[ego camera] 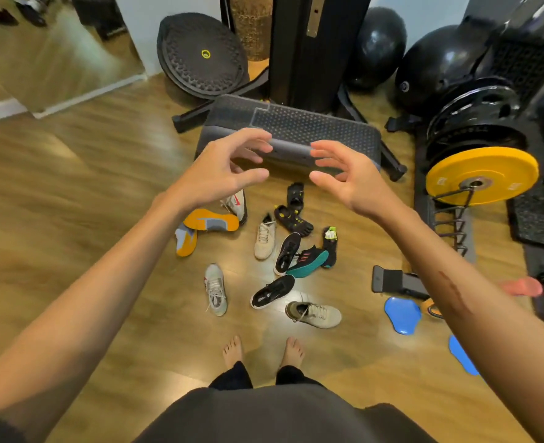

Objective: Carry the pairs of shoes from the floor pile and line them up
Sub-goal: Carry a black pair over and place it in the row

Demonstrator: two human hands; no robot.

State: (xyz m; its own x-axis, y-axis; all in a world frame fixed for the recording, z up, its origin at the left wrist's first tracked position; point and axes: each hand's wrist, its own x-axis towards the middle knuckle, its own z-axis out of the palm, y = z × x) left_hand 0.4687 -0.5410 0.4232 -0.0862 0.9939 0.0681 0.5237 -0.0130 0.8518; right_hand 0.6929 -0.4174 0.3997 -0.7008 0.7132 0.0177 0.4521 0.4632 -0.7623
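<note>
Several shoes lie scattered on the wooden floor in front of my bare feet. Among them are an orange-soled shoe (211, 220) lying sole up, a beige sneaker (265, 237), a grey sneaker (215, 289), a black sneaker (272, 291), a teal-soled shoe (307, 261), black toe shoes (293, 215) and an olive-beige sneaker (314, 313). My left hand (222, 169) and my right hand (349, 174) hover in the air above the pile, fingers loosely curved, facing each other. Neither hand holds anything.
A grey step platform (296, 132) stands just behind the pile. A black machine column (306, 49), black exercise balls (381, 46) and a balance disc (200, 55) line the wall. A yellow weight plate (481, 175) on a rack sits right, with blue sliders (403, 314) near it.
</note>
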